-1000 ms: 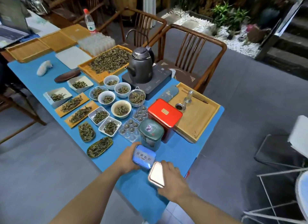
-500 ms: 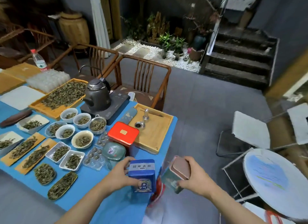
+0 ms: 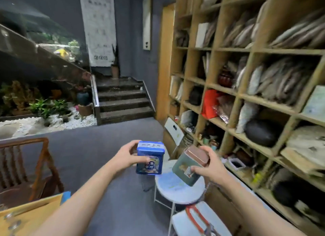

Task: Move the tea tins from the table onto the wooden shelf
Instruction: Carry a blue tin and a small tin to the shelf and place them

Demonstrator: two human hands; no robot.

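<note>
Both tins are off the tabletop and in the air. The left hand (image 3: 128,157) grips the blue tin (image 3: 150,158) from its left side, thumb across the front face and fingers behind; the tin stands near upright, lid uppermost. The right hand (image 3: 210,167) grips the grey-green tin (image 3: 188,169) with the copper-coloured lid (image 3: 197,155), thumb on the front face and fingers over the lid end; this tin is tilted, lid toward the upper right. The two tins are near each other but apart.

Compared with half a second ago, the view has swung to the right. The spread of tea bowls, the kettle and the red tin have left the frame; only a corner of the tabletop (image 3: 66,195) and a wooden tray (image 3: 33,213) remain at lower left, with a wooden chair (image 3: 26,167) beside them. The wooden shelf (image 3: 246,95), absent before, now fills the right side, its compartments holding packets, pots and boxes; contents are blurred. Both tins are held short of the shelf, above a small round stool (image 3: 179,190). The stairs (image 3: 123,102) and the pebble bed with plants (image 3: 44,119) have shifted to the left of centre. The grips on both tins match the earlier frame.
</note>
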